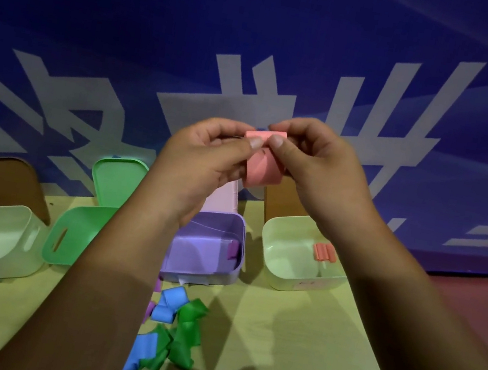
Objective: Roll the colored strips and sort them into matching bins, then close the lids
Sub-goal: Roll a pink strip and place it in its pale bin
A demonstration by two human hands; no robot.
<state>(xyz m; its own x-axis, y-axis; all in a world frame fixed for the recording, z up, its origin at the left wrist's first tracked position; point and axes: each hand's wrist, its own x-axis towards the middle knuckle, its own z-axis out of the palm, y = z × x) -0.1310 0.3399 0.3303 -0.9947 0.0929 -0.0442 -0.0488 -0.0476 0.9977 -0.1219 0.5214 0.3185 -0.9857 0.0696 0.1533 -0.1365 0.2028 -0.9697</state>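
Rolling | left hand (208,159) and right hand (314,164) both pinch the pink strip (263,168), half-coiled, in the air above the purple bin (204,271) | roll tight, edges flush | pale bin (282,256) with pink rolls (324,253) sits right

The setting looks like an event or exhibition booth, not a home or a workshop. A large blue banner (264,25) printed with oversized white characters (384,138) fills the whole background like a backdrop wall. In front of it is a surface (290,339) with a plain yellow-green covering, set up as an activity station with small lidded plastic bins (285,257) and a heap of coloured strips (187,331). On the right, a reddish floor (481,311) runs up to the foot of the banner. The light is dim.
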